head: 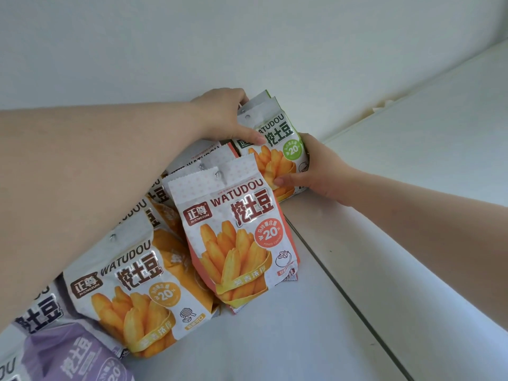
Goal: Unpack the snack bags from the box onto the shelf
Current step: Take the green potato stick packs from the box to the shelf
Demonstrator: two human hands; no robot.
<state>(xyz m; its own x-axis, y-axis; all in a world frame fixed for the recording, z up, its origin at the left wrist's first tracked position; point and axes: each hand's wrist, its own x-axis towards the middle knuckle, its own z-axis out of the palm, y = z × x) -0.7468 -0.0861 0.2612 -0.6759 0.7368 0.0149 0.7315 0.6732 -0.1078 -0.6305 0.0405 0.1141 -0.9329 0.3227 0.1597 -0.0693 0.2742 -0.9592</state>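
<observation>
Near us on the white shelf (275, 347) stand purple, yellow and red bags. Far back, our left hand (222, 116) pinches the green bag (277, 149) at its top and our right hand (316, 169) grips its side. We should set it straight, gently.

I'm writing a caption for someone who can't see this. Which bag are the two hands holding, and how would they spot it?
Follow the row of snack bags along the white shelf to its far end, near the back wall. The green bag stands there, with the left hand gripping its top and the right hand its lower side. Its green trim sets it apart from the red bag, orange bag and purple bag.
</observation>
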